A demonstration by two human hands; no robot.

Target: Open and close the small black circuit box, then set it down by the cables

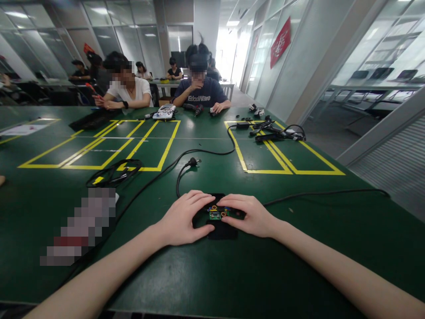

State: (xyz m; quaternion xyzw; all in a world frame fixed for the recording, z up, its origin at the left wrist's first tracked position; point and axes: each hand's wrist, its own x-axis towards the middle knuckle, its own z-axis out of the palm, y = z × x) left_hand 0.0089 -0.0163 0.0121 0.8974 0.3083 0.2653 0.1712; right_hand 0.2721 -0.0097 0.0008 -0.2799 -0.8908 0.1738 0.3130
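A small green circuit board (215,215) with copper-coloured ring coils and blue parts lies over a flat black piece (223,231) on the green table. My right hand (254,215) has its thumb and fingers around the board's right side, the thumb touching it beside a coil. To the left, my left hand (186,217) curves around the board with thumb and fingers wide apart. Its fingertips are near the board's upper left edge, and the thumb tip is by the black piece. Fingers partly hide the board's edges.
A black cable with a plug (192,162) lies beyond my hands. At left are a coiled cable (114,172) and a blurred-out long object (83,226). Yellow tape (161,161) marks the table. Adapters and cables (270,133) lie far right. Two people sit opposite, near a drill (195,109).
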